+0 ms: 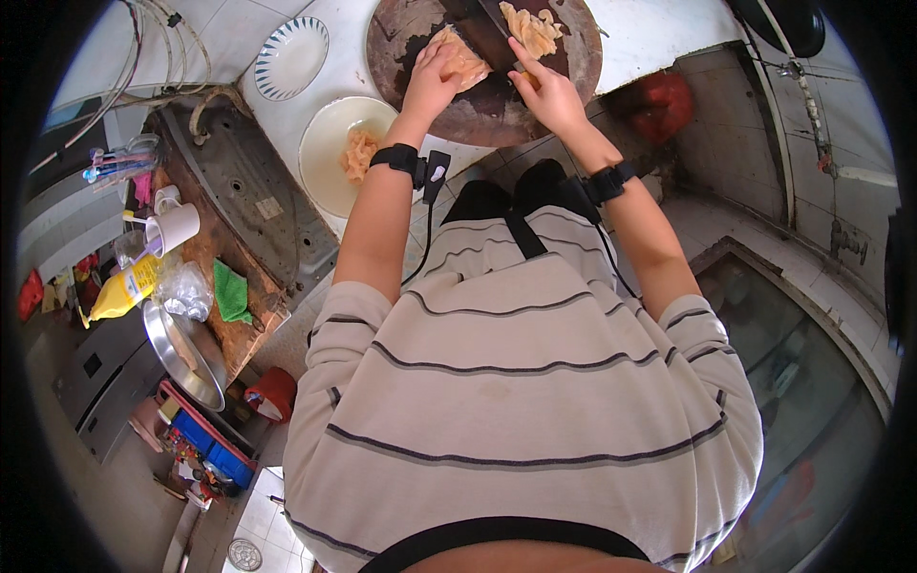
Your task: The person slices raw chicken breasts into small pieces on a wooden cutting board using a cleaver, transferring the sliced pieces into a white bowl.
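Note:
My left hand presses on a pale orange, moist slab of food, perhaps raw meat, with the fingertips on its left part. It lies on a round, worn wooden chopping board. In my right hand is the yellowish handle of a cleaver, the index finger stretched along the blade. The dark cleaver blade stands just right of the slab; whether it touches is hard to tell. Beyond the blade, a pile of cut pale orange pieces rests on the board.
A cream bowl holding similar pieces stands left of the board. Farther back is a white plate with blue rim marks. At left, a wooden shelf carries a mug, a yellow bottle, a green cloth and a steel basin.

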The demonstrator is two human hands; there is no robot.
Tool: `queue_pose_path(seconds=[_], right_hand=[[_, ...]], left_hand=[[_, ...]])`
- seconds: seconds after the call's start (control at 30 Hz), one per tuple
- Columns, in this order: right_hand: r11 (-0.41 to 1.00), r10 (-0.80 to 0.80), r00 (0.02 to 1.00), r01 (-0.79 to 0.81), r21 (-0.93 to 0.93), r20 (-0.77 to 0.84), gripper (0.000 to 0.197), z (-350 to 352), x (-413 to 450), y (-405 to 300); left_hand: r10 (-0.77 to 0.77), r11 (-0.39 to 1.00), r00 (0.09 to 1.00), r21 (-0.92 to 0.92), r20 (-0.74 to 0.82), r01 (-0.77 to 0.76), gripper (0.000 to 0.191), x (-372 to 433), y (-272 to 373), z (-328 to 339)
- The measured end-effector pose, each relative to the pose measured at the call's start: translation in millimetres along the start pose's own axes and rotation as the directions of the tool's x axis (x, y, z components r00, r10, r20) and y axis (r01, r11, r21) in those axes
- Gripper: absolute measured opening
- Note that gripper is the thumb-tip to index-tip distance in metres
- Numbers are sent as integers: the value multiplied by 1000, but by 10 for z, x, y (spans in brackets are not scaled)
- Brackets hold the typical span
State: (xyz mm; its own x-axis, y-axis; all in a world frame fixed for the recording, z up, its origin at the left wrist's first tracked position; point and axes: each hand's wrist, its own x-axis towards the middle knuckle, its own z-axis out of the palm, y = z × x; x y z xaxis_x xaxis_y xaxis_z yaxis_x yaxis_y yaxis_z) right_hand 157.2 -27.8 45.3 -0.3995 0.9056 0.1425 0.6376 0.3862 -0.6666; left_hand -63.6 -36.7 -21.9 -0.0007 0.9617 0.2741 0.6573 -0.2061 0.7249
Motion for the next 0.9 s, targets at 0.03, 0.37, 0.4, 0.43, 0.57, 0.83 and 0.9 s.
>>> queue_pose_path(seconds=[0.03, 0.37, 0.4, 0.43, 0.57, 0.83, 0.9], right_hand=[[1000, -5, 1000, 5, -27, 16, 55, -1, -5, 16], [983, 118, 985, -97, -158, 125, 57, -65, -92, -136], [984, 72, 993, -56, -169, 88, 57, -32, -65, -121], [983, 26, 998, -16, -181, 52, 57, -5, -34, -105], [969, -10, 1000, 17, -247, 28, 57, 102, 95, -115], [946, -106, 989, 67, -317, -106, 58, 254, 172, -26], [948, -131, 983, 86, -306, -128, 58, 315, 171, -31]], left_hand=[[1, 1000, 1000, 0, 0, -1, 45, 1, 3, 1], [-17, 1000, 1000, -11, -7, 17, 47, -26, -67, 44], [-22, 999, 1000, -27, -6, 22, 47, -20, -54, 47], [-21, 999, 1000, -27, -6, 21, 47, -13, -42, 47], [-24, 1000, 1000, -16, 5, 25, 48, -15, -30, 31], [-17, 1000, 997, 14, 75, 16, 49, -10, 19, -32], [6, 1000, 999, 1, 39, -6, 49, -9, 6, -48]])
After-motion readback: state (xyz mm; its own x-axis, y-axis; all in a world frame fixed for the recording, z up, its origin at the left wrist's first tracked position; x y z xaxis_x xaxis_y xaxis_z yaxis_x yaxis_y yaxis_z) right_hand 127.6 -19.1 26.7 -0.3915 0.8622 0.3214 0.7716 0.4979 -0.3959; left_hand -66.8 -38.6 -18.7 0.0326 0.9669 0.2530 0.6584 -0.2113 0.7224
